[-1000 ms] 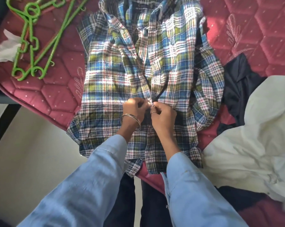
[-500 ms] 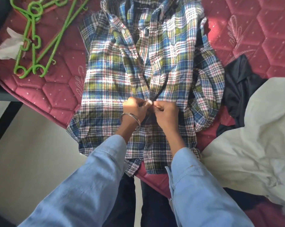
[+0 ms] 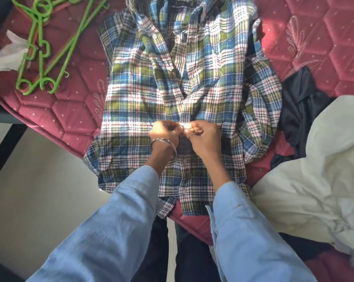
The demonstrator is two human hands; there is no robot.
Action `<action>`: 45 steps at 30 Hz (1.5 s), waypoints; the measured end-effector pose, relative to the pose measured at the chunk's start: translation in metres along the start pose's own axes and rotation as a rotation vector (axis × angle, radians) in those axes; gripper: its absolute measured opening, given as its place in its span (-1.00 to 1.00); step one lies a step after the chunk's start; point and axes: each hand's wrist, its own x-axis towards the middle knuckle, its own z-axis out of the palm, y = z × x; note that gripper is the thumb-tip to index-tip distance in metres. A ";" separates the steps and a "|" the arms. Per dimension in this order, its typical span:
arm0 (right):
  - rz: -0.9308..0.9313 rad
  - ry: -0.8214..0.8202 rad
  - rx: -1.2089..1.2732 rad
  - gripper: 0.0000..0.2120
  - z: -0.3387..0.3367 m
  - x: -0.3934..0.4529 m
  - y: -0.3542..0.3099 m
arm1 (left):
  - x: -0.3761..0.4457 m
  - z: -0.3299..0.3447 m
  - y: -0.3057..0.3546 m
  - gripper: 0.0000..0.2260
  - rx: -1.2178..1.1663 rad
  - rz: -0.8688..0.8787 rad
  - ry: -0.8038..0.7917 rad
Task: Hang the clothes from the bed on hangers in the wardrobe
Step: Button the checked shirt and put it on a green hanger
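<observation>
Both hands, left hand (image 3: 165, 132) and right hand (image 3: 204, 135), pinch together on plaid shirt (image 3: 143, 94) placket mid-front, likely buttoning it; green hangers (image 3: 43, 45) lie unused on bed (image 3: 74, 110).

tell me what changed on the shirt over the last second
Both hands, left hand and right hand, crept slightly up the placket of the plaid shirt, still pinching it together at a button. The shirt, green hangers, dark garment and white sheet stayed put.
</observation>
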 end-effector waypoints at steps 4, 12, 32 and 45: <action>-0.005 -0.006 -0.058 -0.87 0.003 0.002 -0.004 | 0.000 0.000 0.000 -0.79 0.096 0.022 0.049; 0.078 -0.070 0.026 -0.81 -0.001 0.004 0.002 | 0.000 -0.002 0.003 -0.92 0.124 0.010 0.047; 0.149 0.024 0.159 -0.88 0.008 -0.001 0.004 | 0.000 -0.004 0.009 -0.86 -0.027 -0.013 -0.033; 0.014 -0.075 -0.366 -0.80 0.011 0.007 -0.014 | 0.003 -0.005 0.010 -0.86 0.388 0.090 0.130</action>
